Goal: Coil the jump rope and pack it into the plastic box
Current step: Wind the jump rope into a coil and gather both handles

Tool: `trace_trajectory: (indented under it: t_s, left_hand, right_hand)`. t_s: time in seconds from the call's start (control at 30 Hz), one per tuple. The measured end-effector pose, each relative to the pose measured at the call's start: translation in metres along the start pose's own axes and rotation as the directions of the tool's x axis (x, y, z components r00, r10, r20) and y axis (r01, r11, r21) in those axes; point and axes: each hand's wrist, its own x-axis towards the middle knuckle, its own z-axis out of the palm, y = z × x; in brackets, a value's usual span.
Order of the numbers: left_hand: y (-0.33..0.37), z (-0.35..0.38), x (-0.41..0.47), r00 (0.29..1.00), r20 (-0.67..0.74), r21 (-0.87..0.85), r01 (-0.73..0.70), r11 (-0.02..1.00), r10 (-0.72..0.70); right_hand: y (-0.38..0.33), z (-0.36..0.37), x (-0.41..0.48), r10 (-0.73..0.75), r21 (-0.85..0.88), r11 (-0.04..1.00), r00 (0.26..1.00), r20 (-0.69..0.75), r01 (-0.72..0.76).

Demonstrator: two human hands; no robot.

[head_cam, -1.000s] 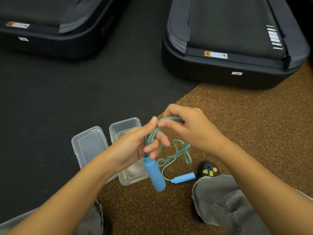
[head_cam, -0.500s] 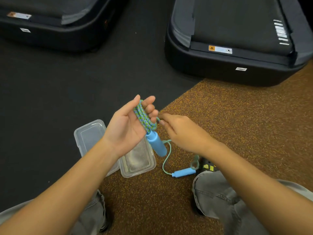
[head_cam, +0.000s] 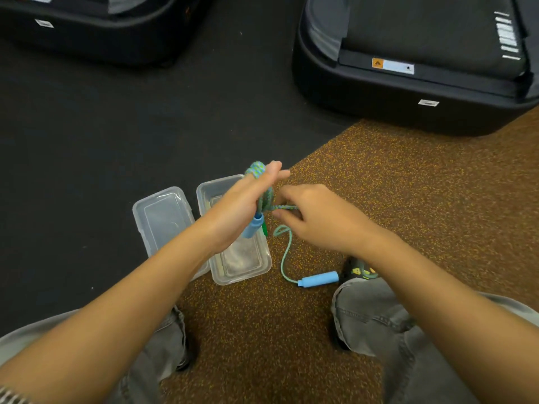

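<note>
Left hand point(head_cam: 242, 211) has turned edgewise, rope point(head_cam: 264, 196) wound around it; right hand point(head_cam: 315, 220) pinches the strand. Slack could slip the loops off.

Clear plastic box point(head_cam: 242, 265) frame centre, clear plastic lid point(head_cam: 163, 217) touching its left; loose blue foam rope handle point(head_cam: 319, 279) on floor right of box; two black treadmill bases point(head_cam: 408, 91) across top.

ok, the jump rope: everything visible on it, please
The jump rope is a braided blue-green cord with two light blue handles. Several turns are wound around the left hand, with one handle hanging below the palm over the open plastic box. The right hand pinches the cord beside the coil. The slack curves down to the other handle, which lies on the brown speckled floor.
</note>
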Motion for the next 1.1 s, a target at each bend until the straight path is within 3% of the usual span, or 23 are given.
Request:
trace_trajectory:
  t_s: [0.1,0.33,0.6,0.73,0.83,0.93,1.1]
  left_hand:
    - [0.003,0.002,-0.003,0.995,0.096,0.203,-0.021,0.979,0.002]
    - [0.004,0.001,-0.005,0.97,0.228,0.418,-0.025,0.908,-0.079]
    - [0.013,-0.006,-0.003,0.992,0.125,-0.069,0.035,0.997,-0.026]
    - [0.016,-0.01,0.0,0.995,0.101,-0.467,0.04,0.884,0.009]
    - [0.016,-0.014,0.001,0.995,0.09,-0.642,0.024,0.766,0.044]
    - [0.016,-0.016,0.002,0.997,0.049,-0.672,-0.011,0.74,0.06]
    - [0.016,-0.016,0.003,0.997,-0.058,-0.532,-0.074,0.843,0.051]
  right_hand:
    - [-0.001,-0.009,0.0,0.014,0.024,1.0,1.0,-0.012,-0.014]
    - [0.006,-0.033,-0.002,0.075,0.113,0.991,0.997,-0.022,-0.072]
    - [0.016,-0.033,0.003,0.065,0.147,0.988,0.991,-0.116,-0.047]
    - [0.018,-0.024,0.006,0.074,0.073,0.995,0.991,-0.109,-0.067]
    - [0.013,-0.013,0.007,0.087,0.056,0.995,0.994,-0.061,-0.083]
    - [0.008,-0.001,0.006,0.09,0.041,0.995,0.996,-0.012,-0.089]
    - [0.001,0.01,0.003,0.055,-0.009,0.999,0.994,0.093,-0.054]
